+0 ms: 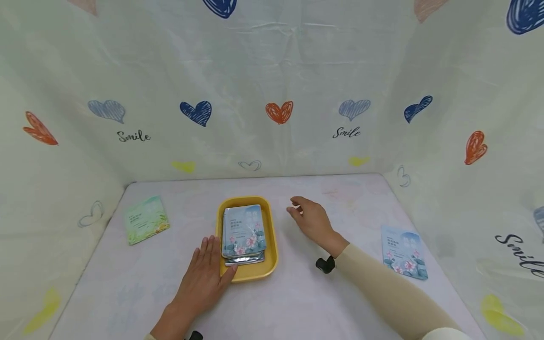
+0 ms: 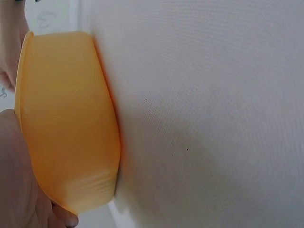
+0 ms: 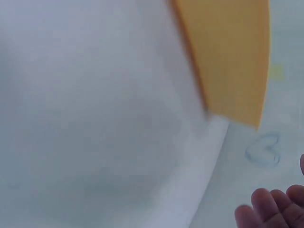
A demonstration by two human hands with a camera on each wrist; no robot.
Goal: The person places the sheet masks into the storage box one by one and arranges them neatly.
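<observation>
A yellow tray [image 1: 272, 264] stands mid-table, holding a small stack of flat sachets; the top one is a pale blue sachet [image 1: 244, 226] with pink flowers, and a silvery edge shows beneath it. My left hand [image 1: 201, 274] rests along the tray's left rim, fingers straight and thumb at the near left corner. In the left wrist view that hand [image 2: 19, 175] lies against the rim of the tray [image 2: 71, 118]. To the right of the tray my right hand [image 1: 314, 222] hovers with fingers loosely bent and nothing in them. The right wrist view shows its fingertips [image 3: 266, 204] apart from the tray [image 3: 232, 61].
A green sachet [image 1: 147, 220] lies at the table's left side. Toward the right edge lies another blue flowered sachet [image 1: 404, 252], close to my right forearm. A white curtain [image 1: 272, 61] printed with hearts surrounds the back and sides of the white table [image 1: 114, 293].
</observation>
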